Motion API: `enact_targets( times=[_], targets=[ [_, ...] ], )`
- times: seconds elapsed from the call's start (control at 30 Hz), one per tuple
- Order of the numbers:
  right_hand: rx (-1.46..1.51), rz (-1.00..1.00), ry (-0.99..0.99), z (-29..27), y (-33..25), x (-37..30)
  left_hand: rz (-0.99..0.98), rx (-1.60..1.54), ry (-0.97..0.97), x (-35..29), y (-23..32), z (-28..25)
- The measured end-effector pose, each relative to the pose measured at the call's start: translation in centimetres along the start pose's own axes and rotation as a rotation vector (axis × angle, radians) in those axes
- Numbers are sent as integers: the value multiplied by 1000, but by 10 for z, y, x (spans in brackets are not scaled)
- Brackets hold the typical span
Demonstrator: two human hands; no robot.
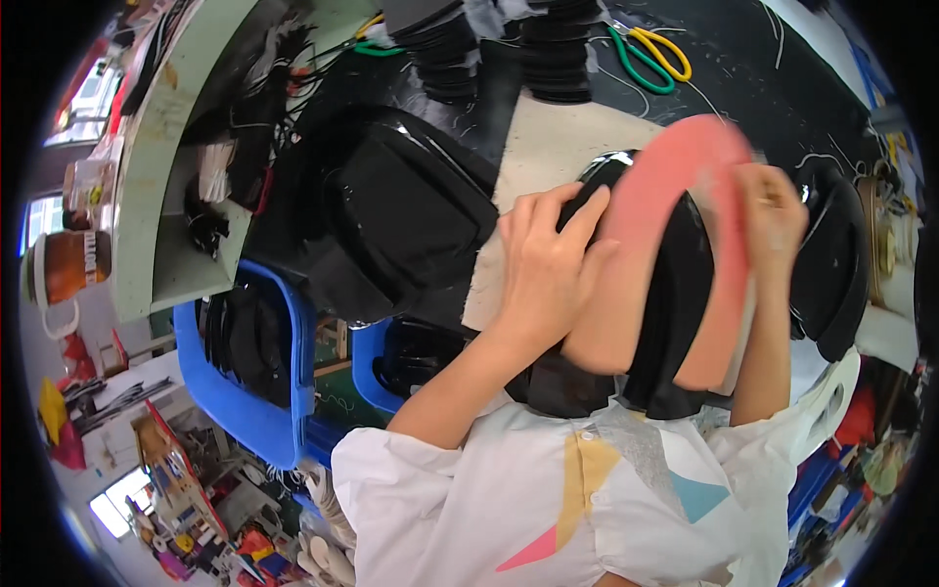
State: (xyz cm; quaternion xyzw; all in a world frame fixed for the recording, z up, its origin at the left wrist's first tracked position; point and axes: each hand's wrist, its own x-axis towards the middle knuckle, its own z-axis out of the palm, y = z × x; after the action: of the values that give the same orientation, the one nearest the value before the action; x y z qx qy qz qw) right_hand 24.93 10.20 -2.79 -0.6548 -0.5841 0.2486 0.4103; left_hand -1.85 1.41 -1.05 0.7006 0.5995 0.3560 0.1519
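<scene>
A pink and peach U-shaped piece point(675, 161) of flat material is held up in front of me, its curved end away from me and slightly blurred. My right hand point(773, 210) grips its right edge with bent fingers. My left hand point(548, 259) lies with fingers spread over a shiny black piece point(603, 171), its thumb beside the pink piece's left edge. Black upper-like material point(673, 293) shows through the opening of the U. Beneath all this is a beige board point(538, 137), partly covered.
Shiny black curved pieces point(401, 205) lie to the left, others point(831, 264) at the right. Stacked black pieces point(558, 59) and scissors with green and yellow handles point(650, 59) are at the far side. A blue bin point(303, 391) and a pale green shelf point(147, 196) stand left.
</scene>
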Motion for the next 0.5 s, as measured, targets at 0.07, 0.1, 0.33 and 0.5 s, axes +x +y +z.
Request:
enact_targets(
  times=[0.07,0.1,0.33,0.5],
  targets=[
    [303,46,224,-35,26,26,-29,-119,86,3,7,-10],
    [434,54,282,-56,31,35,-73,-204,98,3,11,-20],
    [509,65,298,-79,-3,32,-461,-641,495,18,-89,-173],
    [292,16,-165,2,-52,-16,-305,416,357,7,-158,-165]
  ],
)
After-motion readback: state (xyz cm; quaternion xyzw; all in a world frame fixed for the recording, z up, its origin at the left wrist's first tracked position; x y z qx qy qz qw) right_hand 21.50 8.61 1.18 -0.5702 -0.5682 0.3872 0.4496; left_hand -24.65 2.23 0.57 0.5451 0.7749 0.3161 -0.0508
